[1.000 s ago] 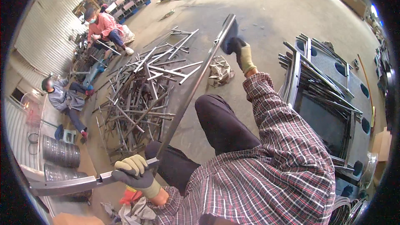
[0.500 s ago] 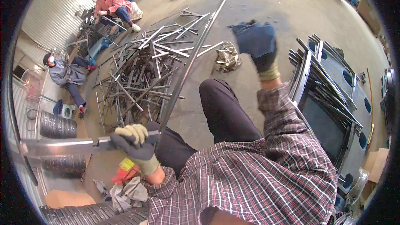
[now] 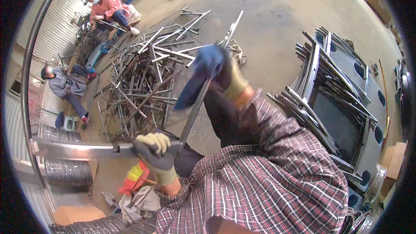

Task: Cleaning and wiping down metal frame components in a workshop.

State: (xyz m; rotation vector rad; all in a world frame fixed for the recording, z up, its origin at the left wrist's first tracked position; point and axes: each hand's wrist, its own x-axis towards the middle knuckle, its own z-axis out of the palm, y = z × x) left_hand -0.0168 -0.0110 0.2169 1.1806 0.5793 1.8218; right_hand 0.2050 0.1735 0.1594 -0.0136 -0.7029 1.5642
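Observation:
My left hand (image 3: 154, 151), in a pale and dark work glove, grips the corner of an L-shaped metal frame piece. Its flat arm (image 3: 73, 151) sticks out to the left. Its long thin bar (image 3: 193, 112) runs up and away toward the floor pile. My right hand (image 3: 216, 67), in a blue glove, is wrapped over that bar about halfway along; the hand is blurred. My dark-trousered knee lies under the bar.
A pile of loose metal bars (image 3: 143, 73) covers the floor ahead on the left. Stacked dark metal frames (image 3: 338, 104) stand to the right. Two people sit at the left, one in pink (image 3: 108, 8), one in grey (image 3: 65, 84). Wire coils (image 3: 65, 173) and rags (image 3: 134, 199) lie beside me.
My right hand left the bar's far end, lifted, and came back down along the bar toward me. My left hand kept its hold on the corner.

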